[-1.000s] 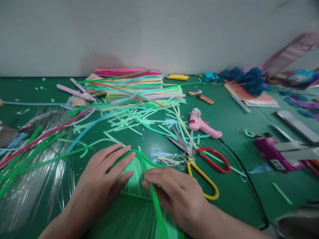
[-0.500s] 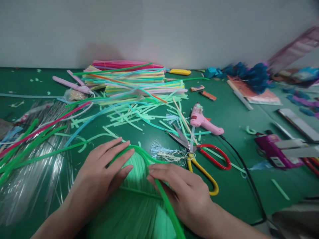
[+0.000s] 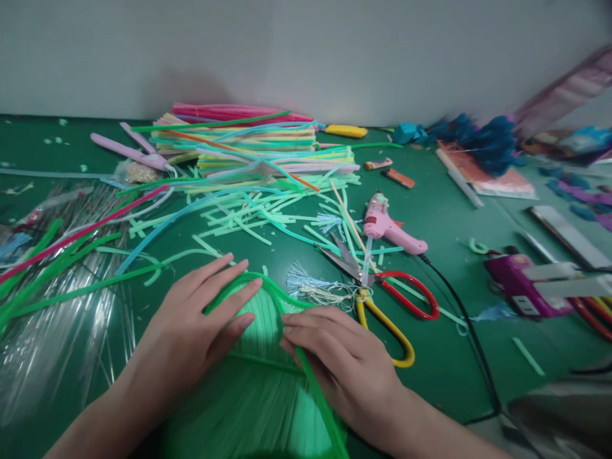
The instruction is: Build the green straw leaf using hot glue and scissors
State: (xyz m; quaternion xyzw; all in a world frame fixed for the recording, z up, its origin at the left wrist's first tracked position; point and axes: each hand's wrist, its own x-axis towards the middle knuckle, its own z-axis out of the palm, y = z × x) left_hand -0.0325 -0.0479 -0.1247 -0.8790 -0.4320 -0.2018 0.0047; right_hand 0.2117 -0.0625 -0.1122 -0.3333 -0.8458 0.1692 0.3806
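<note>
My left hand point(image 3: 191, 325) lies flat with fingers stretched out on a pale green fan of thin strips point(image 3: 261, 395) and on the bent dark green straw point(image 3: 268, 287) that arches over it. My right hand point(image 3: 344, 363) pinches the same green straw where it runs down the fan's right side. Both hands rest on the green table point(image 3: 444, 210) near its front edge. A small pale blue tassel point(image 3: 310, 290) lies just beyond my right fingers.
Red and yellow handled scissors point(image 3: 382, 299) lie right of my hands, a pink glue gun point(image 3: 387, 226) with its black cord behind them. Behind that sits a stack of coloured straws point(image 3: 248, 153). Clear plastic sleeves point(image 3: 57, 319) lie at the left, a purple tool point(image 3: 526, 287) at the right.
The view has tilted slightly, so everything sits a little higher in the picture. Both hands stay on the green fan and straw with hardly any movement.
</note>
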